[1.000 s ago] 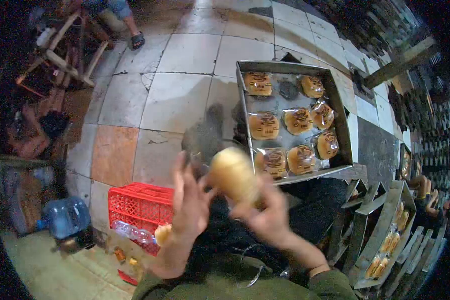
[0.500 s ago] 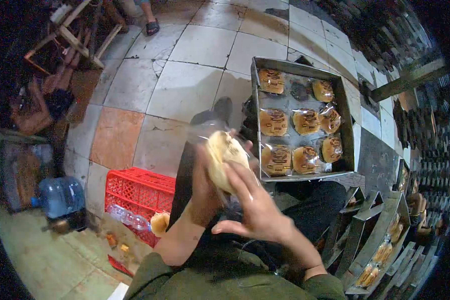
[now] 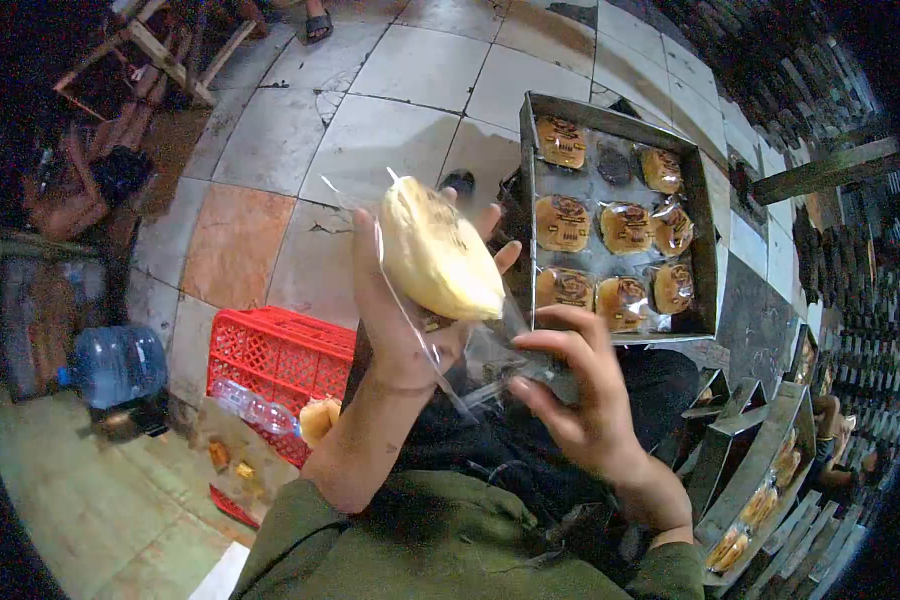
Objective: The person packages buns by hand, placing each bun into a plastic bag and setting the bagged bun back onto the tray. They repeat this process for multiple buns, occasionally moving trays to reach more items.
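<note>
A pale bread roll [image 3: 437, 255] with dark print on one side rests in my left hand [image 3: 402, 345], whose fingers curl around it from beneath. Clear plastic bag film [image 3: 490, 362] surrounds the roll, and its loose end trails toward my right hand [image 3: 592, 400]. The thumb and forefinger of that hand pinch the loose film. To the right, a metal tray [image 3: 708, 250] holds several wrapped, printed rolls [image 3: 625, 228] in rows, one spot showing a dark round item [image 3: 613, 163].
A red plastic crate [image 3: 280, 340] stands at left, with a plastic bottle [image 3: 260, 408] and a bun [image 3: 317, 420] beside it. Behind is a blue water jug [image 3: 122, 367]. More metal trays [image 3: 760, 480] with wrapped bread lie at right. Other people's limbs show at upper left.
The roll has been raised and turned upright in my left hand. My right hand has moved off the roll, rightward to the bag's loose end.
</note>
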Tool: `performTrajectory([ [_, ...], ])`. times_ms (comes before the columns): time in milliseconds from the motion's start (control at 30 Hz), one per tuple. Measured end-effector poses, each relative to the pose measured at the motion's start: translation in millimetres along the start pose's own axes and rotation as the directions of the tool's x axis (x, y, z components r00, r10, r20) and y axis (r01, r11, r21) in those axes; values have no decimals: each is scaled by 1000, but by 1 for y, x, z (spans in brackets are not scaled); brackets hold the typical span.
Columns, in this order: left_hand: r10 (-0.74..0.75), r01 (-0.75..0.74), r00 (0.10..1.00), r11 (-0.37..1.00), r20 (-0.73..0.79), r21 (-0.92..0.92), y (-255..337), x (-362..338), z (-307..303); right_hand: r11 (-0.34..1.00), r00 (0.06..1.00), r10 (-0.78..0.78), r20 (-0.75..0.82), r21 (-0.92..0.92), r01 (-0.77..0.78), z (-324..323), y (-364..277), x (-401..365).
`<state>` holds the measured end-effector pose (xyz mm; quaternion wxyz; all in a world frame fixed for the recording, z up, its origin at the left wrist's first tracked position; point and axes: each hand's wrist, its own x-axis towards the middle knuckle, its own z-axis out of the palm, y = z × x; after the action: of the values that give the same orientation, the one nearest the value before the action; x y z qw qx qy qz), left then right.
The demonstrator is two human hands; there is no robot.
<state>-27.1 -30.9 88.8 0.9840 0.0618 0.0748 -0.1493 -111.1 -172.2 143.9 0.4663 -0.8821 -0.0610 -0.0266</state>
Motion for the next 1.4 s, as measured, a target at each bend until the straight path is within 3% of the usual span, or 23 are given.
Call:
performTrajectory([
  [133,-28,29,999,999,42,-38,-2,-9,6,793,936,201,291,513,-329,7,23,-17],
  [200,-26,25,1000,1000,-17,-16,-5,-15,11,943,941,-333,60,-6,334,7,26,-18],
  [300,-40,42,994,999,-98,19,-14,-15,13,945,887,-176,428,-180,274,-1,32,-26],
  [333,-77,90,986,992,-148,85,-13,-12,7,982,656,-91,749,-43,185,-7,19,-26],
  [367,-108,140,972,979,-208,150,-12,-11,-4,982,96,-167,981,157,100,-16,1,-22],
  [400,-53,46,996,993,-69,-109,-12,-2,-30,982,100,-170,980,161,97,-20,6,-27],
  [433,-122,133,988,984,95,-122,0,3,-29,980,319,-182,930,144,140,-30,16,-33],
  [500,-57,73,985,992,-160,99,-1,-2,-10,976,692,-203,693,88,198,-43,31,-43],
  [533,-122,130,983,990,-139,50,-12,-15,5,983,950,-127,286,-92,160,-47,24,-29],
  [567,-185,187,976,982,-119,2,-27,-34,13,969,984,-173,-47,-189,161,-42,30,-22],
  [600,-399,399,905,916,150,35,-37,-49,4,955,945,-273,-179,65,288,-32,52,-17],
  [633,-405,415,908,904,-103,100,-39,-60,-4,880,940,-230,-251,359,311,-9,68,-19],
  [700,70,102,965,785,-252,610,-27,-64,-15,939,977,-34,-210,327,103,7,70,-16],
  [733,209,-57,974,595,-86,802,-13,-68,-23,767,980,153,-126,641,-38,24,61,-11],
  [767,227,-93,974,310,22,946,7,-75,-42,802,978,177,-107,593,-80,43,61,-12],
  [833,198,131,972,-26,-124,991,38,-93,-50,885,982,68,174,445,-140,72,70,-16],
  [967,338,355,881,-14,-330,935,51,-103,-83,758,878,371,302,447,-474,122,69,-32],
  [1033,302,226,939,-195,-161,954,47,-87,-79,399,749,590,302,698,-595,131,72,-36],
  [1067,275,154,959,-302,-69,941,44,-80,-80,656,853,517,66,609,-445,137,78,-33],
  [1167,305,-43,948,-154,89,987,40,-73,-70,852,911,412,-33,369,-372,112,59,-15],
  [1233,306,-117,941,-110,145,987,45,-83,-42,989,984,90,-151,127,-71,80,29,-12],
  [1333,254,-333,860,-379,443,863,51,-91,-21,923,875,-342,-343,52,382,80,26,-24],
  [1400,202,-309,895,-360,397,880,45,-91,-38,981,960,-134,-246,107,164,94,40,-29],
])
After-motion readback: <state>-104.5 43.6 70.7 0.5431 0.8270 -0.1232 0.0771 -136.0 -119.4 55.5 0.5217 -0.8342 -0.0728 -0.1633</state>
